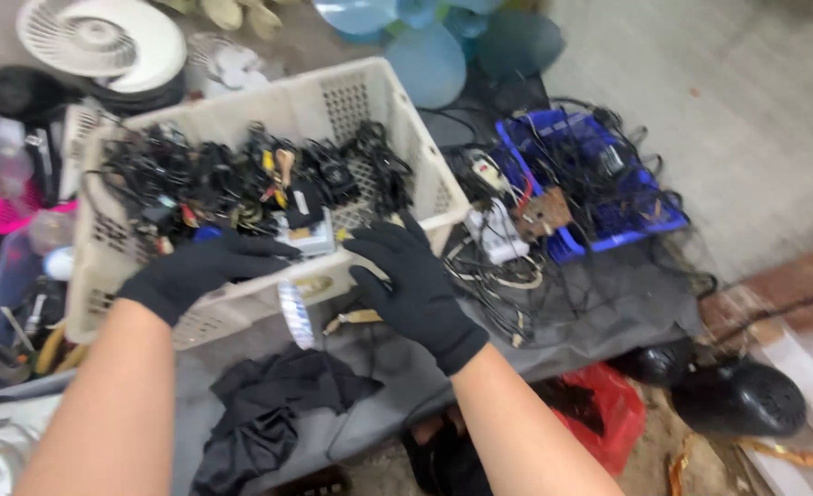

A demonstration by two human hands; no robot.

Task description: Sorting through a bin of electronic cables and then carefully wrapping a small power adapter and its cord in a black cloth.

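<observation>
Two black-gloved hands are working at a cream perforated plastic crate [383, 101] heaped with tangled black cables and plugs [232, 179], sitting on the grey-covered worktop [599, 303]. Left hand [200, 271] is lying over the crate's near rim, fingers reaching into the tangle; right hand [411, 280] is resting spread and released against the near corner, gripping nothing. Loaded like this, the crate is probably heavy yet stiff, best taken by its rim. A blue plastic tray [650, 216] of wires is lying to the right
</observation>
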